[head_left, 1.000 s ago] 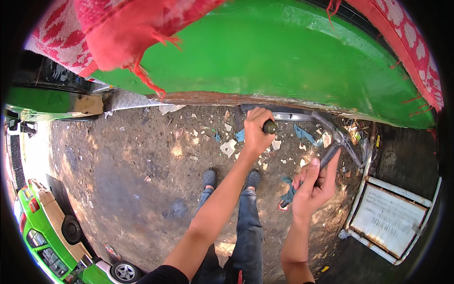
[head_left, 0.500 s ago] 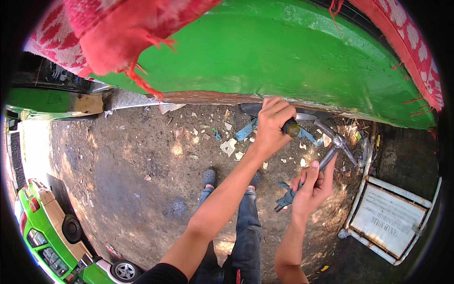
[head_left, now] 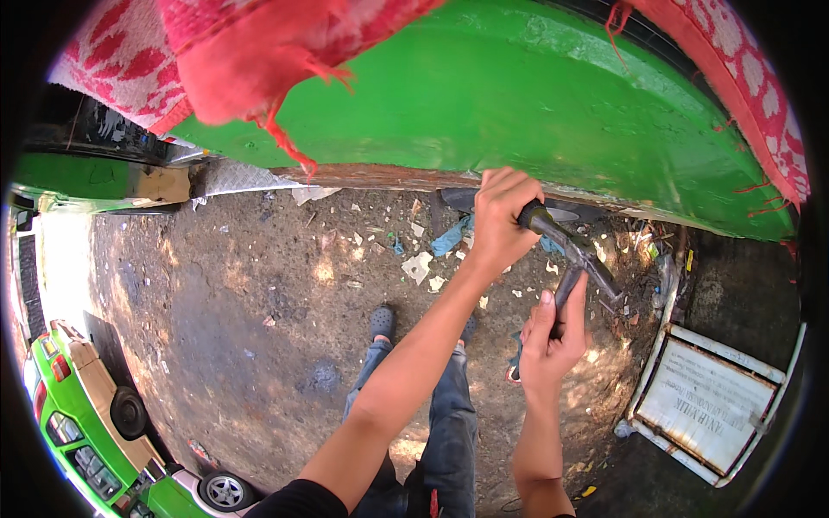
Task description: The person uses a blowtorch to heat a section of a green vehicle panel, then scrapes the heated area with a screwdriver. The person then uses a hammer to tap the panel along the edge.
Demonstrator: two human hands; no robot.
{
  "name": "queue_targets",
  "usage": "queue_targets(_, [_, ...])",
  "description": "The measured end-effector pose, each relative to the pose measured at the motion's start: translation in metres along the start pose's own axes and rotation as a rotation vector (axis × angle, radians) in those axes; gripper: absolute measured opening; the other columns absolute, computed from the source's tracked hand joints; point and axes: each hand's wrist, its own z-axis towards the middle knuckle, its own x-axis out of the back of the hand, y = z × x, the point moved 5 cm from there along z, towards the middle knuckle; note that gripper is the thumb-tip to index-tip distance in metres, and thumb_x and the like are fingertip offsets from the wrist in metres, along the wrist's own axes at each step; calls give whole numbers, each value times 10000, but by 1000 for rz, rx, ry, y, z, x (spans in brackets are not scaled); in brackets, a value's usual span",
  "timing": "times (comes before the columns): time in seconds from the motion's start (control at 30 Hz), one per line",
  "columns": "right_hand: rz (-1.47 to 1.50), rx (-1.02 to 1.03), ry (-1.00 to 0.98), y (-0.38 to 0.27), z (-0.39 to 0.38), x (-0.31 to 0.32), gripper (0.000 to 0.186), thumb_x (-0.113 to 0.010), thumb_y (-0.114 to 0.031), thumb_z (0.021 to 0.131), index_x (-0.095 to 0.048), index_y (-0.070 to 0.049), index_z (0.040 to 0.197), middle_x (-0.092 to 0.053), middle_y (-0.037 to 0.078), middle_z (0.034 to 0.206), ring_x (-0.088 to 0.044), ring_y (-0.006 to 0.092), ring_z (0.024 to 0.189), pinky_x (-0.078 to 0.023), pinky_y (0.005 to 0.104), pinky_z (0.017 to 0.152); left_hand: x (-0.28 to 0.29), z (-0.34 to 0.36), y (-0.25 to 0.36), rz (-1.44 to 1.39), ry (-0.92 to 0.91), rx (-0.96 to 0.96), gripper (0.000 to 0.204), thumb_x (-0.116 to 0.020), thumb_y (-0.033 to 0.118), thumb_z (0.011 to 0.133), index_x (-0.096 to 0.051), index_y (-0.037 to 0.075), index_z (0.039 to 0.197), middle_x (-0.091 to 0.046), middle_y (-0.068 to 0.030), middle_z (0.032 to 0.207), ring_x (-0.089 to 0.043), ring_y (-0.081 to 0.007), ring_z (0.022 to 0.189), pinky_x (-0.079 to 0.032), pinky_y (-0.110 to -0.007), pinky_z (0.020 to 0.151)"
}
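Note:
My left hand is wrapped round a screwdriver-like tool with a black handle, held at the lower edge of the green body panel. Its working end is hidden by the fingers and the panel edge. Closed on the shaft of a metal hammer is my right hand, lower and to the right, its index finger stretched up along the shaft. One end of the hammer head meets the butt of the black handle, or lies just in front of it. Brown, worn material shows along the panel's bottom edge.
A red and white patterned towel hangs frayed over the panel. Pale flakes and blue scraps litter the ground. At right stands a white sign in a rusty frame; a green vehicle is at lower left.
The hammer has moved up and left, from apart to against or close to the tool's butt. My right hand has shifted left with it; my left hand stays nearly in place.

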Motion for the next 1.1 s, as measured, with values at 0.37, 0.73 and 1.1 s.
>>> queue_targets(0.37, [-10,-45,-24,-2,0,-3,564,-494,-38,1042,-283,52,1557,-503,22,630,-437,72,493,-393,262,457,0,-2,-1,27,-13,5,200,-664,-16,582,-538,54,721,-517,-77,670,-530,-283,679,-389,-361,726])
queue_targets(0.73, [4,-51,1,-2,-1,-1,527,-532,-41,1034,-358,107,1509,-548,33,643,-462,75,507,-414,261,461,1,5,-4,5,48,26,179,-630,-50,603,-530,45,716,-524,-85,661,-544,-290,670,-391,-359,717])
queue_targets(1.1, [52,-124,-28,-5,1,-5,543,-542,-40,1031,-367,54,1536,-544,19,639,-480,50,509,-389,242,463,8,-13,-44,151,18,203,204,-644,-73,604,-536,41,733,-535,-98,687,-556,-322,752,-386,-397,733])
